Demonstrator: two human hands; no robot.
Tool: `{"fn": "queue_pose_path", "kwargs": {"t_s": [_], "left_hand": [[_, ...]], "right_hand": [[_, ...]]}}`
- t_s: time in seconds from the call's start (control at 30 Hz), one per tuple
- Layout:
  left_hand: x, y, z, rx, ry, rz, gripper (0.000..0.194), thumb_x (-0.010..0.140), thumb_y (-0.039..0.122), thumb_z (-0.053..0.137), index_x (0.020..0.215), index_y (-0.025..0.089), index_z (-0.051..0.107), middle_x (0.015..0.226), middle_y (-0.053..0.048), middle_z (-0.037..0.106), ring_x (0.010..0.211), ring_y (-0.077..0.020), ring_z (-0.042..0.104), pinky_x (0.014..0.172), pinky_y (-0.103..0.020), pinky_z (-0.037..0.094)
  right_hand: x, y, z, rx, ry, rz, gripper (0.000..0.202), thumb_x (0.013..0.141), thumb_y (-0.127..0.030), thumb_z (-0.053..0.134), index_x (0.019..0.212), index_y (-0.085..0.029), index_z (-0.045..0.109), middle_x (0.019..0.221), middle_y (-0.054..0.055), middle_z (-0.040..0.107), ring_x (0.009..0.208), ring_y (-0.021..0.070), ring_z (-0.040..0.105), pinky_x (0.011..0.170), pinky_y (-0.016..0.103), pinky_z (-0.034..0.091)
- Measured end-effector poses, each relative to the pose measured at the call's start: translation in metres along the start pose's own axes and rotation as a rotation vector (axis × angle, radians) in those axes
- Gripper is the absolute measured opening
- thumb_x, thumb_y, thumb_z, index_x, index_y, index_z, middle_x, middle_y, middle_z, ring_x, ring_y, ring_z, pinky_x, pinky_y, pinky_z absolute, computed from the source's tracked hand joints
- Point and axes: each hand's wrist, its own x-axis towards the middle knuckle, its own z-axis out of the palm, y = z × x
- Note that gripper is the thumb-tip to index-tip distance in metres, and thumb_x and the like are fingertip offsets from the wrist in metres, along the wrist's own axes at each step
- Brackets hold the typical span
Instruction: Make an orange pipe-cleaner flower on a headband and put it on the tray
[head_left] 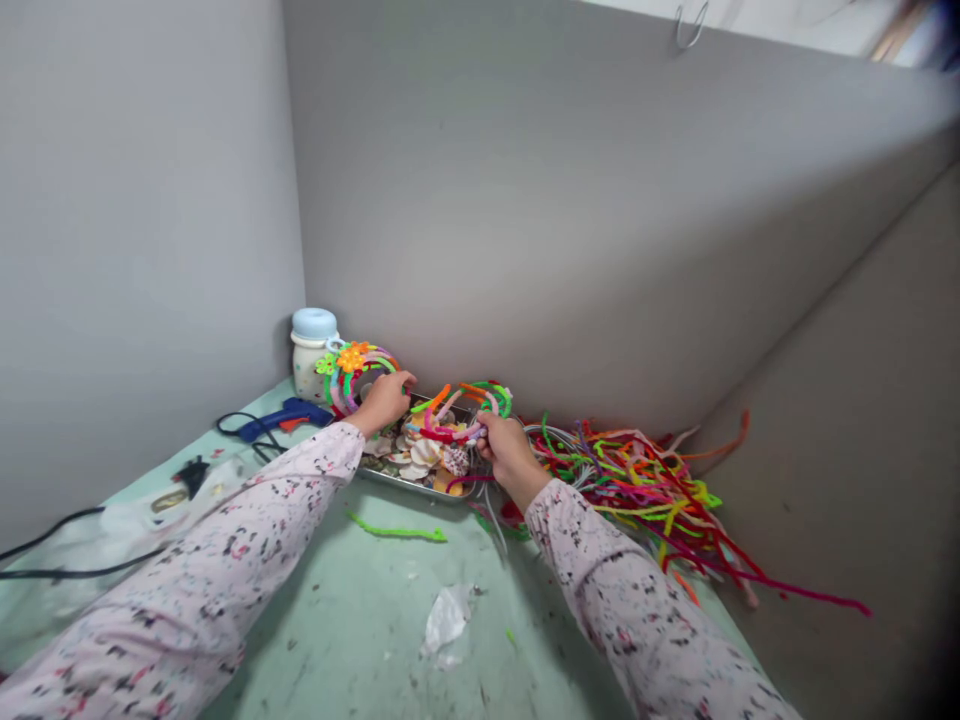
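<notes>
My right hand (pixel 508 450) is closed on a ring-shaped headband wrapped in pink, red, green and orange pipe cleaner (pixel 442 434), held above the right part of a metal tray (pixel 409 484). Shells (pixel 421 456) of several kinds lie in that tray. My left hand (pixel 384 400) reaches over the tray's back left side, its fingers stretched out to the right and apparently bare. Beside it stand several colourful wrapped headbands (pixel 337 388) with an orange flower (pixel 352 356) and a green flower (pixel 326 364). The left wrist partly covers them.
A white jar with a blue lid (pixel 313 350) stands in the back left corner. Near it lies a blue glue gun (pixel 289 416) with a black cable. At right is a heap of pipe cleaners (pixel 637 480). One green pipe cleaner (pixel 401 533) and crumpled plastic (pixel 448 618) lie in front.
</notes>
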Motion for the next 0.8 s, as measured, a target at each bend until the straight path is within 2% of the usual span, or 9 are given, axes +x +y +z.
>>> {"fn": "queue_pose_path", "kwargs": {"t_s": [0.17,0.3,0.47,0.57,0.7,0.8], "left_hand": [[-0.002,0.002,0.000,-0.041,0.009,-0.046,0.034,0.069,0.010,0.053,0.098,0.020,0.068,0.102,-0.007,0.071,0.100,-0.0246,0.062,0.092,-0.035,0.046],[-0.003,0.011,-0.001,-0.124,0.045,-0.068,0.032,0.072,0.011,0.050,0.099,0.017,0.067,0.101,-0.007,0.071,0.095,-0.0211,0.064,0.088,-0.030,0.048],[-0.007,0.026,-0.002,-0.211,0.144,-0.129,0.031,0.077,0.013,0.046,0.103,0.015,0.062,0.099,-0.007,0.070,0.091,-0.0178,0.065,0.083,-0.028,0.050],[-0.011,0.030,0.001,-0.229,0.210,-0.176,0.033,0.077,0.014,0.047,0.108,0.014,0.057,0.100,-0.009,0.068,0.090,-0.0187,0.064,0.082,-0.029,0.049],[-0.016,0.030,0.007,-0.230,0.292,-0.221,0.035,0.077,0.015,0.048,0.111,0.012,0.053,0.104,-0.012,0.064,0.093,-0.0205,0.062,0.086,-0.033,0.048],[-0.020,0.030,0.013,-0.234,0.314,-0.239,0.038,0.076,0.015,0.050,0.114,0.012,0.050,0.105,-0.012,0.062,0.091,-0.0201,0.062,0.086,-0.034,0.048]], "right_hand": [[0.006,-0.010,-0.020,-0.093,-0.065,-0.130,0.021,0.085,-0.025,0.050,0.065,-0.017,0.049,0.046,-0.004,0.047,0.037,0.0071,0.042,0.036,0.018,0.031],[0.019,-0.036,-0.032,-0.247,-0.143,-0.291,0.017,0.082,-0.023,0.054,0.067,-0.017,0.054,0.047,-0.004,0.051,0.039,0.0073,0.043,0.041,0.019,0.032],[0.049,-0.078,-0.031,-0.486,-0.319,-0.383,0.010,0.076,-0.019,0.061,0.067,-0.014,0.062,0.052,-0.001,0.059,0.045,0.0095,0.049,0.047,0.021,0.036],[0.067,-0.094,-0.023,-0.646,-0.399,-0.400,0.008,0.068,-0.016,0.067,0.061,-0.014,0.065,0.049,-0.001,0.059,0.046,0.0106,0.049,0.049,0.022,0.036],[0.081,-0.097,-0.007,-0.802,-0.334,-0.467,0.009,0.062,-0.014,0.072,0.057,-0.015,0.065,0.046,-0.002,0.055,0.051,0.0121,0.051,0.053,0.022,0.036],[0.083,-0.088,0.005,-0.857,-0.221,-0.557,0.008,0.063,-0.017,0.074,0.064,-0.016,0.066,0.057,0.000,0.060,0.064,0.0152,0.056,0.062,0.023,0.039]]}}
